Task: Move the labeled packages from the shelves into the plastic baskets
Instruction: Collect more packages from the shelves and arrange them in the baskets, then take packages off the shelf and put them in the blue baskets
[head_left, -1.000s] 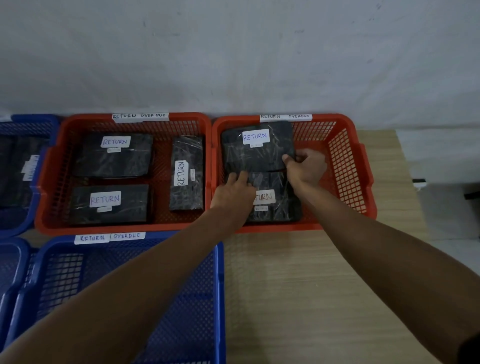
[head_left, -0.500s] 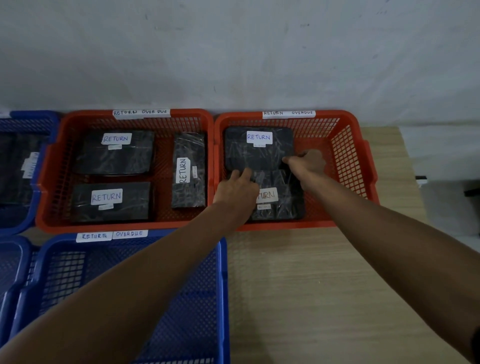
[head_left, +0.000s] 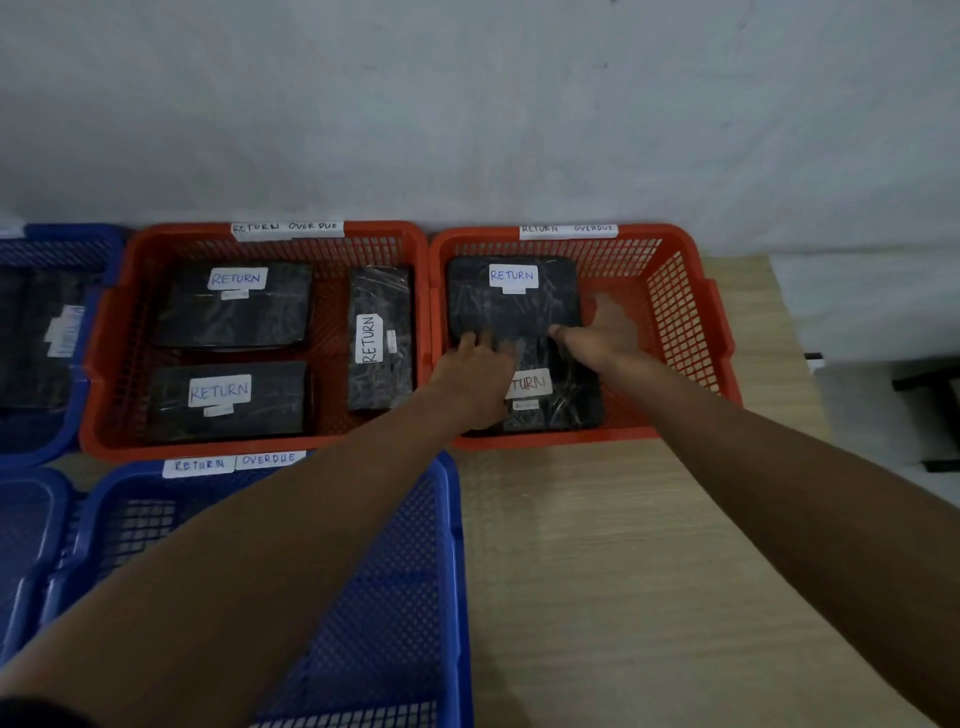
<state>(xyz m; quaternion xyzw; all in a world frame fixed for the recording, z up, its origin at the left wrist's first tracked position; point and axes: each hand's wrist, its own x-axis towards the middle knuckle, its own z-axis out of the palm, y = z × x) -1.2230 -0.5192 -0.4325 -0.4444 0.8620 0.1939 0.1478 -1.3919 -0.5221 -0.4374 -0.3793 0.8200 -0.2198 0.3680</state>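
Observation:
In the right red basket (head_left: 723, 332), a black wrapped package (head_left: 511, 312) labeled RETURN lies flat at the far end. A second RETURN package (head_left: 563, 408) lies in front of it, partly hidden by my left hand (head_left: 478, 371). That hand rests there with straight fingers touching the far package's near edge. My right hand (head_left: 602, 332) is at the far package's near right corner, its thumb touching the corner and its fingers loose and blurred.
The left red basket (head_left: 104, 374) holds three RETURN packages. A blue basket (head_left: 453, 545) labeled RETURN OVERDUE sits in front under my left arm, with more blue baskets (head_left: 67, 244) at far left. Wooden table (head_left: 623, 571) at right, white wall behind.
The far package, tilted up in my right hand's grip a second ago, has been laid flat in the basket. My right hand has loosened off it.

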